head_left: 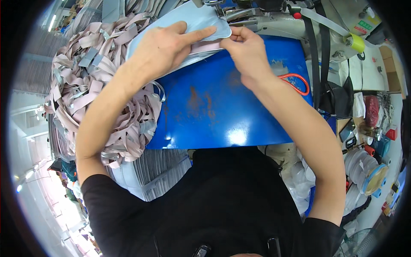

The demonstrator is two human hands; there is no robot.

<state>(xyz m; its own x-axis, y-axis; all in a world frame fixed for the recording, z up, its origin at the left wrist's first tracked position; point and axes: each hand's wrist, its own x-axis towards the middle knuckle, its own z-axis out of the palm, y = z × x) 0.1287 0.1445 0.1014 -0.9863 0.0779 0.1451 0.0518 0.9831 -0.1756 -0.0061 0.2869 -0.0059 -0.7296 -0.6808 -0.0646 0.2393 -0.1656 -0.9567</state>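
A light blue fabric panel [195,17] lies under the sewing machine's needle area [212,2] at the top. My left hand [165,45] rests on the panel with its fingers spread, the index pointing toward the panel's right corner. At that corner, my right hand [248,49] pinches the edge between thumb and fingers. A pale pink strip [204,46] runs along the panel's near edge, between the two hands. Whether the right fingertips grip the strip along with the panel cannot be made out.
The blue work surface [205,107] is scuffed. Red-handled scissors [306,83] lie beside my right forearm. A heap of pale pink straps [128,111] fills the left side, above stacked grey panels [158,171]. The machine body [278,25] spans the upper right; thread spools [359,165] stand right.
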